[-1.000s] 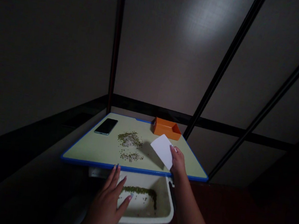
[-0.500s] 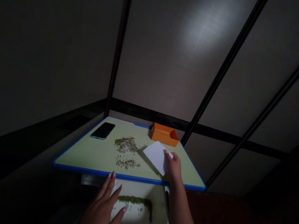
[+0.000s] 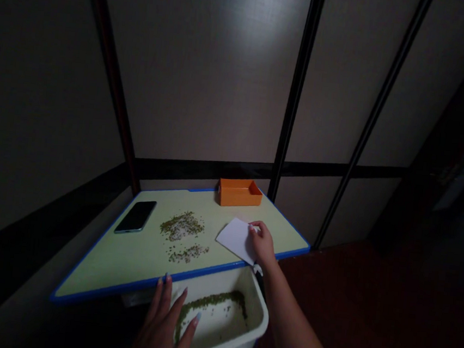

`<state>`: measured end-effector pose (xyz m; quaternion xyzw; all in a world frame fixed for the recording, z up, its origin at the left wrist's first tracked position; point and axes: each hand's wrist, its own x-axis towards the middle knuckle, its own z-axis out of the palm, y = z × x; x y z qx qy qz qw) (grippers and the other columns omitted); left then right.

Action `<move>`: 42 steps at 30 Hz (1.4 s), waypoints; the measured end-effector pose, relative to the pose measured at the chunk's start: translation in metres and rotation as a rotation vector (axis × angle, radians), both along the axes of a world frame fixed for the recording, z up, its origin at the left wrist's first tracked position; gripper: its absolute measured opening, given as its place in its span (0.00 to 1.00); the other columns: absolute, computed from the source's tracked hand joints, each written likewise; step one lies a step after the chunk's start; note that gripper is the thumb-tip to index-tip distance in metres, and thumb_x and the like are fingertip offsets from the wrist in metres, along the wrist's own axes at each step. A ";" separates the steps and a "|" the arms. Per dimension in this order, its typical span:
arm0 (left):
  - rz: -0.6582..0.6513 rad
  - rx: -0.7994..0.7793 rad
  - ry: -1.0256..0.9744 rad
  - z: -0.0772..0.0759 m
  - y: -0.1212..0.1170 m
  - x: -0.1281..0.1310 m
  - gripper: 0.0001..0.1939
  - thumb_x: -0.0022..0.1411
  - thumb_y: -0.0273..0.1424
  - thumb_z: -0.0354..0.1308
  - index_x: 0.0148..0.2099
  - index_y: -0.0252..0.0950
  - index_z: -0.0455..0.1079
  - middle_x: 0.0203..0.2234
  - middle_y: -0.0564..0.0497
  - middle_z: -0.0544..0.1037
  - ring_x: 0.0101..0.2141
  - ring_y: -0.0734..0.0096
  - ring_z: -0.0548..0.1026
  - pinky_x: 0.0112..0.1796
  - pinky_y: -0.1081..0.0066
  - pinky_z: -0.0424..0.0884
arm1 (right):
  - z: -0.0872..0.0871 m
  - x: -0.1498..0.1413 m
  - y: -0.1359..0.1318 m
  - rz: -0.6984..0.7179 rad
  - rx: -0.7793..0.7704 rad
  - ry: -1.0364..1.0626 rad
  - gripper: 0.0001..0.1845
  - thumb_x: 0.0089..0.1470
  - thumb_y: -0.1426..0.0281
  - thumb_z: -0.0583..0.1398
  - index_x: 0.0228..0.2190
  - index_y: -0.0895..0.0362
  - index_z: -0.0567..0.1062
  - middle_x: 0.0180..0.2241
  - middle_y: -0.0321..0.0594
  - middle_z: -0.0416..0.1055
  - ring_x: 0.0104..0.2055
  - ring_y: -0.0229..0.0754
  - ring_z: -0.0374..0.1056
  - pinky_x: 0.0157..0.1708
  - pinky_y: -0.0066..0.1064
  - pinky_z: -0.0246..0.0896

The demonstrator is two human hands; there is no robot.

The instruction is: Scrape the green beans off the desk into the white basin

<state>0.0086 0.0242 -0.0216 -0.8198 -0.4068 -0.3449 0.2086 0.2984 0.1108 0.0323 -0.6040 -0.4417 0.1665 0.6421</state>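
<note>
1 thin wht card (image 3: 235, 240) in R hand (image 3: 262, 243) | 2 grainy heaps (image 3: 182, 226)

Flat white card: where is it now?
In the head view, the flat white card is in the right hand over the pale tabletop, right of the green-and-white grains.
</note>
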 end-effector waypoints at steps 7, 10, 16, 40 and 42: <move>-0.004 -0.073 0.062 -0.004 0.002 -0.009 0.22 0.61 0.36 0.54 0.56 0.34 0.68 0.65 0.34 0.53 0.64 0.49 0.47 0.51 0.55 0.71 | 0.006 -0.005 -0.003 -0.052 -0.029 -0.019 0.14 0.47 0.58 0.54 0.29 0.55 0.71 0.18 0.32 0.61 0.22 0.40 0.58 0.23 0.28 0.49; -0.011 -0.104 0.061 -0.006 0.003 -0.011 0.22 0.61 0.36 0.54 0.57 0.35 0.67 0.65 0.35 0.52 0.64 0.48 0.47 0.51 0.54 0.71 | 0.007 -0.005 -0.005 -0.048 -0.020 -0.041 0.14 0.47 0.58 0.55 0.29 0.55 0.71 0.18 0.32 0.62 0.22 0.40 0.59 0.24 0.28 0.50; -0.023 -0.081 -0.047 -0.006 0.003 -0.004 0.21 0.62 0.36 0.52 0.55 0.35 0.69 0.65 0.36 0.54 0.65 0.49 0.48 0.51 0.55 0.70 | 0.008 -0.005 -0.007 -0.024 -0.029 -0.039 0.15 0.46 0.57 0.55 0.29 0.55 0.71 0.19 0.32 0.62 0.23 0.40 0.58 0.23 0.28 0.50; -0.006 -0.212 -0.116 0.000 -0.005 0.001 0.20 0.62 0.36 0.52 0.53 0.36 0.71 0.65 0.39 0.57 0.65 0.51 0.50 0.55 0.53 0.66 | 0.007 -0.005 -0.005 0.094 0.001 -0.009 0.16 0.44 0.56 0.58 0.28 0.56 0.73 0.20 0.32 0.62 0.23 0.38 0.54 0.23 0.27 0.48; -0.014 -0.213 -0.112 0.001 -0.005 0.000 0.20 0.62 0.36 0.53 0.53 0.36 0.71 0.65 0.39 0.56 0.65 0.51 0.50 0.55 0.53 0.66 | 0.008 -0.005 -0.007 0.128 0.011 0.001 0.16 0.44 0.56 0.58 0.28 0.56 0.73 0.20 0.32 0.62 0.24 0.38 0.55 0.24 0.27 0.49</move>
